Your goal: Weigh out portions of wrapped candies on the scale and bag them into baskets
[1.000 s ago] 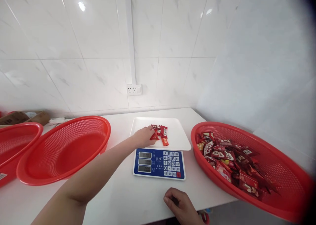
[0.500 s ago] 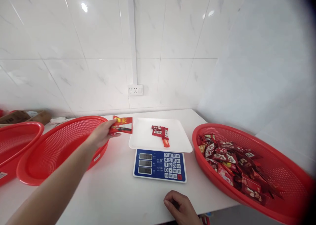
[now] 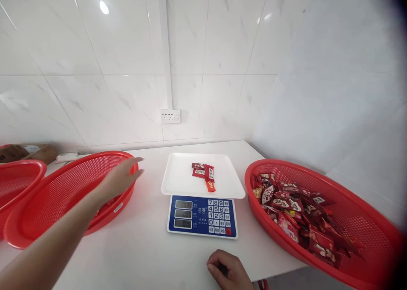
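Left grip [image 3: 119, 177] is hovering over the right-hand end of the left basket [image 3: 85, 170], thumb and fingers standing apart, with nothing showing between them. Right grip [image 3: 229, 268] is curling loosely by the near edge of the bench [image 3: 143, 256]; nothing is showing in it, but I cannot tell whether its hidden fingers are fully together.

Between the baskets, the scale [image 3: 203, 218] is bearing a white tray [image 3: 178, 177], where a small cluster of red packets [image 3: 202, 172] is lying, some overlapping. Its digits are blurring too much to read surely. Something red is lying low in the left basket, largely hiding behind the forearm.

Many more packets are filling part of the right basket [image 3: 373, 224]. Judging by that pile, the handling seems to be only partway along: a few packets are occupying the tray, while most are lying off it.
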`<state>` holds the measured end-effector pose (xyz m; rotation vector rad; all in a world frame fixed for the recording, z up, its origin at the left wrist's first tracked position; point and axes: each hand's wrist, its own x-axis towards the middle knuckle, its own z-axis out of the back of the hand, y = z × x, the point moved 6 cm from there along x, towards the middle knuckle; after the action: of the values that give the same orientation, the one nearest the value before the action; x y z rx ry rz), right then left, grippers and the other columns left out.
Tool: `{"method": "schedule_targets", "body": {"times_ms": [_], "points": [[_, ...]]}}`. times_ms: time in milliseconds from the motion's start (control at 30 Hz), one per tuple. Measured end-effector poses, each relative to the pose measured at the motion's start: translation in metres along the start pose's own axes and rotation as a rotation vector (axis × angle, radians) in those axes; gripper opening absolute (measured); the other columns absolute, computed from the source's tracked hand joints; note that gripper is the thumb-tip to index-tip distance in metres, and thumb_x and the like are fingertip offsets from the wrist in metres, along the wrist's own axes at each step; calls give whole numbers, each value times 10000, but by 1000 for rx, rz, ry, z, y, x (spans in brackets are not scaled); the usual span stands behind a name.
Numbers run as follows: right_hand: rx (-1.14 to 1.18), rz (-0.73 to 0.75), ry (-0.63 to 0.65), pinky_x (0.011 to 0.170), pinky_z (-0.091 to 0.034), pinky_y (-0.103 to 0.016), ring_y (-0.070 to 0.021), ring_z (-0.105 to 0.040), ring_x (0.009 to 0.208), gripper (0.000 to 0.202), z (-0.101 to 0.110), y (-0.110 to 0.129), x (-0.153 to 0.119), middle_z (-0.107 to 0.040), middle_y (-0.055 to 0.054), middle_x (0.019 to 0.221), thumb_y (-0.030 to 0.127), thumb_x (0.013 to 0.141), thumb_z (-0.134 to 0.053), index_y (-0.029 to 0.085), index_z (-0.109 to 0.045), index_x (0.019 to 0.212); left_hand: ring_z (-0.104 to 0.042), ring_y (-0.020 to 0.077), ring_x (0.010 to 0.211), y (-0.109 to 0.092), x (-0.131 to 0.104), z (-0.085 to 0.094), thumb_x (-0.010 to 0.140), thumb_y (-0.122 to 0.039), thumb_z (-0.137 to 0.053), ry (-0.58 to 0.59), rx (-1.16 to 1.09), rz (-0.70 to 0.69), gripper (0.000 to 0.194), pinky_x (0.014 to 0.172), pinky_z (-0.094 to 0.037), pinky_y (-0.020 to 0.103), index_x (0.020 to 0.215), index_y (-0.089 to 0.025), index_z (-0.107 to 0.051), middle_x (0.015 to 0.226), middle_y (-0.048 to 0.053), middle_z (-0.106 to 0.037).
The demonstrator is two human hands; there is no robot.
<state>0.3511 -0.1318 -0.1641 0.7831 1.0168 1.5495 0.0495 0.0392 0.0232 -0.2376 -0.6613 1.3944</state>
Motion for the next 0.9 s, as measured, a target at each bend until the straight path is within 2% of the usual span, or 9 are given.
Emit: {"method": "schedule_targets", "body": {"times_ms": [67, 100, 167, 267, 367, 433, 500, 700, 900], "points": [[-3, 10, -16, 610, -422, -248, -162, -555, 665, 349, 0, 2, -1, -635, -44, 717, 484, 837, -474, 185, -622, 735, -547, 245, 1126, -52, 4, -49, 821, -401, -499, 263, 75, -170, 428, 902, -462, 365, 1233, -285, -501, 1296, 26, -549], [-5, 13, -23, 609, -421, -248, -162, -555, 664, 347, 0, 2, -1, -636, -43, 715, 481, 837, -475, 184, -622, 734, -509, 239, 1179, -77, 5, -73, 848, -367, -454, 370, 76, -257, 444, 955, -429, 372, 1278, -260, -461, 1341, 48, -509], [-10, 13, -42, 604, -419, -247, -162, -556, 660, 338, 0, 3, -1, -636, -43, 709, 469, 839, -475, 182, -620, 733, -489, 203, 1206, -114, 13, -111, 855, -328, -455, 461, 57, -343, 444, 989, -405, 327, 1296, -271, -447, 1353, 28, -500], [-25, 26, -54, 611, -420, -250, -164, -562, 663, 315, 0, 3, -2, -636, -48, 710, 435, 838, -473, 175, -613, 729, -470, 182, 1217, -146, 31, -156, 902, -249, -384, 518, 65, -387, 401, 994, -401, 312, 1297, -237, -447, 1315, 46, -525], [-45, 46, -59, 618, -424, -253, -163, -564, 660, 283, -1, 3, -3, -633, -52, 710, 398, 828, -478, 169, -604, 718, -517, 214, 1134, -156, 48, -182, 889, -285, -478, 552, 102, -390, 355, 937, -446, 405, 1228, -180, -494, 1240, 90, -544], [-57, 48, -70, 617, -424, -252, -160, -560, 656, 261, 0, 3, -4, -630, -50, 710, 372, 825, -477, 170, -601, 715, -562, 203, 1028, -153, 56, -189, 868, -334, -525, 561, 123, -383, 355, 863, -485, 424, 1180, -165, -516, 1191, 92, -549], [-64, 43, -75, 616, -424, -252, -158, -556, 656, 244, 1, 4, -4, -628, -47, 712, 354, 823, -478, 174, -601, 714, -573, 192, 988, -145, 60, -189, 867, -348, -526, 555, 135, -375, 350, 832, -498, 413, 1165, -164, -523, 1172, 88, -552], [-40, 35, -55, 622, -426, -256, -162, -559, 659, 250, 1, 13, -4, -628, -47, 715, 358, 823, -479, 173, -604, 710, -572, 189, 988, -115, 54, -172, 872, -341, -518, 528, 142, -346, 351, 833, -499, 404, 1181, -173, -513, 1181, 90, -548], [-15, 7, -54, 620, -410, -255, -150, -533, 658, 233, -1, 14, -5, -604, -26, 700, 343, 824, -491, 175, -599, 703, -564, 192, 999, -108, 43, -160, 865, -342, -528, 573, 154, -353, 318, 848, -485, 416, 1125, -158, -545, 1148, 81, -565]]}}
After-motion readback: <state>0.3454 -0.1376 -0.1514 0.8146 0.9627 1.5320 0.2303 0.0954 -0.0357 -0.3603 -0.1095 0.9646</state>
